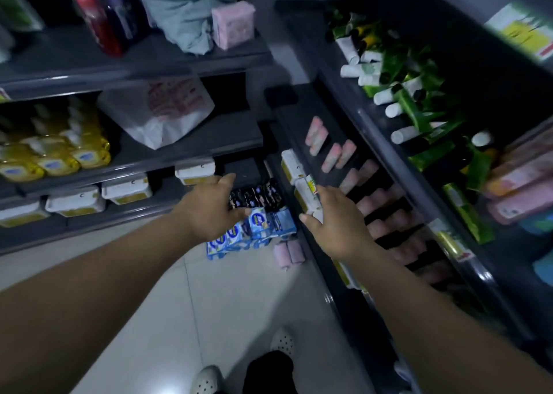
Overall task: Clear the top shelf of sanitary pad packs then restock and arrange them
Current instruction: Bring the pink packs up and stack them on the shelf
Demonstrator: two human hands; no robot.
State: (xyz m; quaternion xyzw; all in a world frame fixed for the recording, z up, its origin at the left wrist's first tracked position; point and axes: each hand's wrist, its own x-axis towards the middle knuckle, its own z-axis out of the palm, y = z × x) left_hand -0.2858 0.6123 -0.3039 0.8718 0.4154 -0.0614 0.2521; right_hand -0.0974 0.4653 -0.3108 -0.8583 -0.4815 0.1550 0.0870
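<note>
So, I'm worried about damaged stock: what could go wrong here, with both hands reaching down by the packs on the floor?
The blue packs and pink packs lie on the floor ahead of the shoes, so a step forward might crush or kick them. The right hand is close to the white boxes and could knock one down.
</note>
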